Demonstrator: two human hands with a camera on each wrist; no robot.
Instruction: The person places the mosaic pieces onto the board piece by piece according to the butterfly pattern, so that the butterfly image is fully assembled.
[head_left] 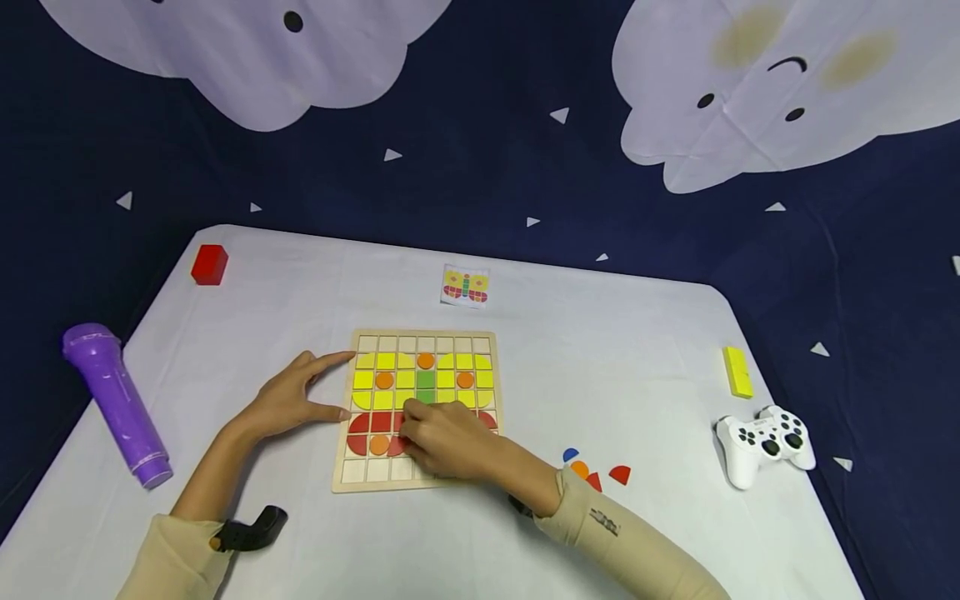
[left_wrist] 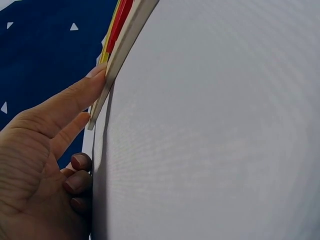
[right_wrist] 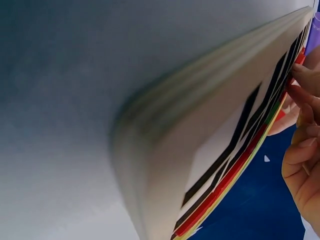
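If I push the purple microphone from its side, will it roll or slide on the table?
The purple microphone lies on its side and looks round, so it would probably roll. Its head looks wider than its handle, so it may curve rather than go straight. The white cloth under it might slow it a little.

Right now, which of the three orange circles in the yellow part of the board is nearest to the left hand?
The left orange circle, beside the left hand; the others sit farther right.

Purple microphone (head_left: 116,404), white gamepad (head_left: 763,442), red block (head_left: 209,264)
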